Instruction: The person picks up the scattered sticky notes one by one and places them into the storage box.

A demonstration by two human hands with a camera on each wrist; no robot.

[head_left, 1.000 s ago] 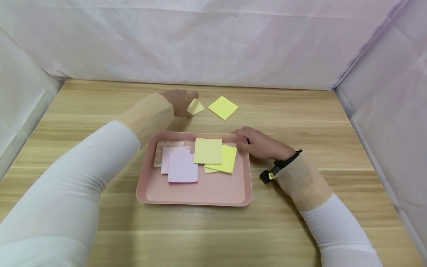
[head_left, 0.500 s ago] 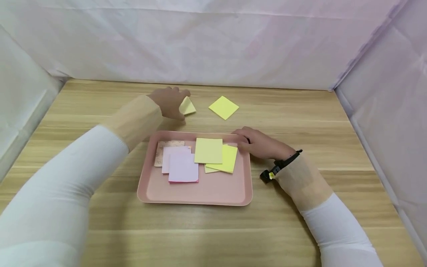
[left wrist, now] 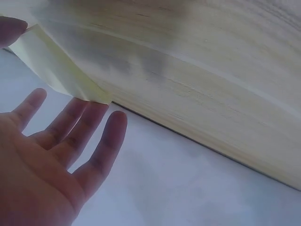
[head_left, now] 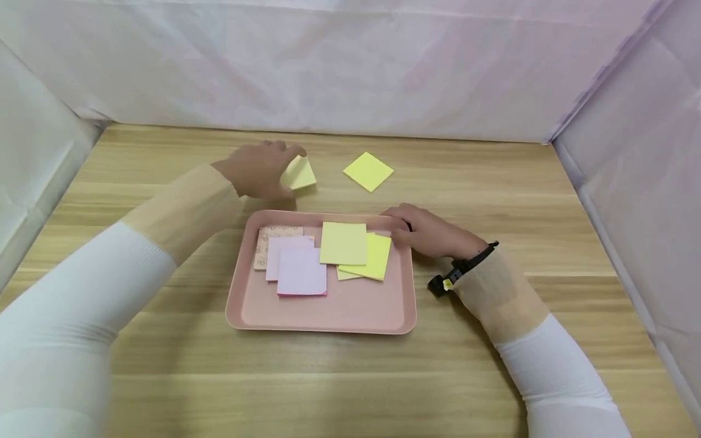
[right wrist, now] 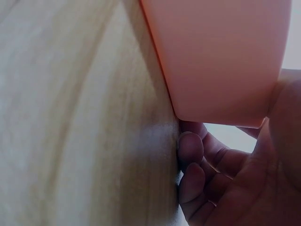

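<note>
Left hand (head_left: 257, 170) pinching a pale yellow sticky note (head_left: 299, 174) at 11 o'clock of the pink tray (head_left: 323, 316), thumb on top, other fingers loose, one corner tipped up off the tabletop (head_left: 493, 182). Right hand (head_left: 432, 234) curled round the tray's 2 o'clock corner, probably steadying it. Second yellow note (head_left: 368, 171) flat at 12, diamond-wise, no real long axis.

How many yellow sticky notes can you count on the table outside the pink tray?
2: one yellow note pinched in the left hand beyond the tray, another lying flat to its right.
</note>
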